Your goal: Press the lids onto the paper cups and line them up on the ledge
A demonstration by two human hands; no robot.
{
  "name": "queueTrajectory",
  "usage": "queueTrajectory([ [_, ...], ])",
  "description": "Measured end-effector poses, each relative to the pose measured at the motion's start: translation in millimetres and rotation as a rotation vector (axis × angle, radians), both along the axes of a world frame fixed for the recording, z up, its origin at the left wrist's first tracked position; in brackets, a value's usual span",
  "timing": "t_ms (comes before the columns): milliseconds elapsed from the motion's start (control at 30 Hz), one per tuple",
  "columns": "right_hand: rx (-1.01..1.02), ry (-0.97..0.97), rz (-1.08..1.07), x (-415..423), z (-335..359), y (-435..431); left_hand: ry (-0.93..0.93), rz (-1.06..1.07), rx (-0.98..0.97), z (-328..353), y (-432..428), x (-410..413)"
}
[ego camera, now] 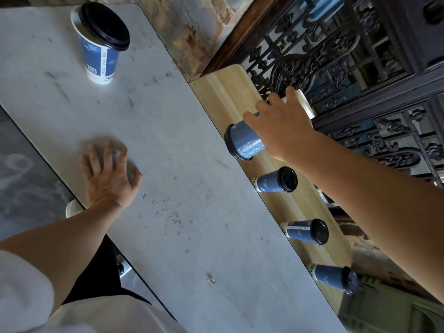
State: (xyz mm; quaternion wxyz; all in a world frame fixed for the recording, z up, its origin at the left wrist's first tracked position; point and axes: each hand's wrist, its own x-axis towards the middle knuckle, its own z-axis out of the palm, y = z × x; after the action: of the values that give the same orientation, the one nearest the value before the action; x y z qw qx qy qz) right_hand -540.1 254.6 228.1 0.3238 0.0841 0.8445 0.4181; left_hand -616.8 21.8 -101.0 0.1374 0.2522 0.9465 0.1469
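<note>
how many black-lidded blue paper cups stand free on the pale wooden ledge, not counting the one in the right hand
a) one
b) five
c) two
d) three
d: three stand in a row on the pale wooden ledge, the near cup, the middle cup and the far cup, apart from the held blue cup gripped by the right hand.

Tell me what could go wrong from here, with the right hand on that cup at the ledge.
The held cup, gripped by the right hand, looks tilted beside the next cup standing on the ledge; released like that, it may topple. The far cup on the table has its lid sitting crooked with white rim exposed; carried unpressed, the lid could come off.
</note>
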Motion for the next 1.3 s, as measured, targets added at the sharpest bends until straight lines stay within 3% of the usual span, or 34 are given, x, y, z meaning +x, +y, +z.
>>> queueTrajectory([
  [1300,-0.015,-0.01,-0.043,15,-3,14,-0.023,-0.005,0.007,-1,1,-1],
])
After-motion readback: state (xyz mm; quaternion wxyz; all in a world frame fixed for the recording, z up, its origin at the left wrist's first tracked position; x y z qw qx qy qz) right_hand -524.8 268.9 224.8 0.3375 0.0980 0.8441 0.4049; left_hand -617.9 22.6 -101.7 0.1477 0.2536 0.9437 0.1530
